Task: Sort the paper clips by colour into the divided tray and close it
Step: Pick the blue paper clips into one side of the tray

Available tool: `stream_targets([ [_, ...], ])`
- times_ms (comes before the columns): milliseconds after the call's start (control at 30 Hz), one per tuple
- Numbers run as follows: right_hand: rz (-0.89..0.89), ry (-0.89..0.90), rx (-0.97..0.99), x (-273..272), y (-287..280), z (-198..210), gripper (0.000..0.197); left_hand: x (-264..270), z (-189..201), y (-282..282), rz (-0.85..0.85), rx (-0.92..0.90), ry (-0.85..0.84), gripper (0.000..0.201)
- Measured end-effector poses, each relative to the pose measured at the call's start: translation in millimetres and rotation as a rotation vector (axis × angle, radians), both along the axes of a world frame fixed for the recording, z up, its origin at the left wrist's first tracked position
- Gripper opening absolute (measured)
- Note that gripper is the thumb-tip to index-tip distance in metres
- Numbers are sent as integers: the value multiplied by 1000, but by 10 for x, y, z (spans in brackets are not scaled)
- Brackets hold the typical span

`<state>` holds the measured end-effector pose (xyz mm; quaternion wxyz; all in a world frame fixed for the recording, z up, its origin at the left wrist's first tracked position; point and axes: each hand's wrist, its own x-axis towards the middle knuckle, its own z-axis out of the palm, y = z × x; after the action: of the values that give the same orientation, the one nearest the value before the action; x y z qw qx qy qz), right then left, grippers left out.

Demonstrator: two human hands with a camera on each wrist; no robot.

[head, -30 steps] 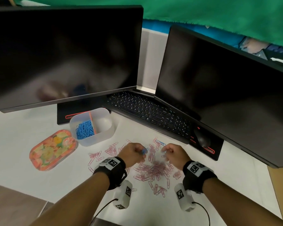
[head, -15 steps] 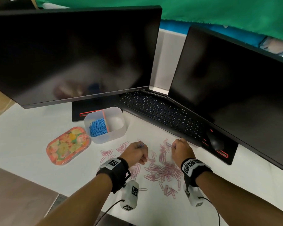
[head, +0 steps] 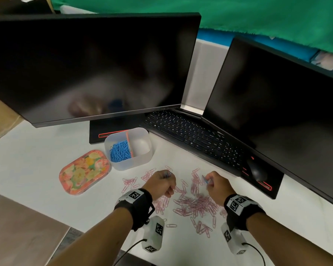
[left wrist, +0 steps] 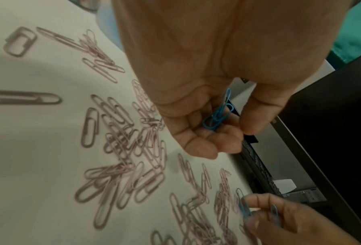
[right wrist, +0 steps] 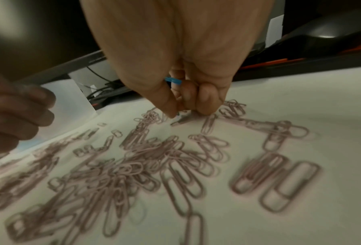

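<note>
A heap of pink paper clips [head: 195,203] lies on the white desk between my hands. My left hand [head: 162,182] hovers over its left edge, fingers curled round blue paper clips [left wrist: 217,114] in the palm. My right hand [head: 214,184] is over the heap's far right and pinches blue clips [head: 205,180] [right wrist: 172,80] between thumb and fingers. The translucent divided tray [head: 140,165] stands behind and left of my left hand. Its left compartment holds a pile of blue clips [head: 119,152]. Its right compartment looks bare. The floral lid [head: 85,171] lies left of the tray.
Two dark monitors [head: 92,64] [head: 281,104] stand behind, with a black keyboard [head: 192,135] between them and a mouse [head: 257,170] close to my right hand. The white desk's front edge [head: 71,226] runs near my left forearm.
Both hands have shifted slightly away from me over the clips. My right hand, down among the clips half a second ago, now holds blue clips up. The head view has swung left.
</note>
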<state>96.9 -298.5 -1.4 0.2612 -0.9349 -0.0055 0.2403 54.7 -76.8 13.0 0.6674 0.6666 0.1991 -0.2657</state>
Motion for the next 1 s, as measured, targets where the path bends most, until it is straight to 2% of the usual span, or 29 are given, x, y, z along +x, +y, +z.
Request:
stream_targets([
  [167, -12, 139, 138, -94, -34, 128, 25, -55, 10, 50, 56, -81, -9, 15],
  [300, -174, 297, 510, -124, 127, 281, 27, -66, 68, 73, 135, -168, 20, 20],
  [367, -167, 309, 586, -131, 281, 368, 30, -56, 112, 103, 172, -186, 34, 25],
  [500, 8, 239, 483, -148, 601, 509, 25, -62, 184, 187, 187, -194, 16, 21],
  [633, 111, 171, 446, -143, 778, 589, 20, -115, 188, 264, 154, -193, -32, 23],
  [833, 179, 122, 340, -147, 909, 594, 28, -169, 149, 334, 87, -130, -132, 27],
  [1000, 209, 132, 289, -168, 943, 620, 29, -154, 114, 389, 32, 25, -247, 26],
])
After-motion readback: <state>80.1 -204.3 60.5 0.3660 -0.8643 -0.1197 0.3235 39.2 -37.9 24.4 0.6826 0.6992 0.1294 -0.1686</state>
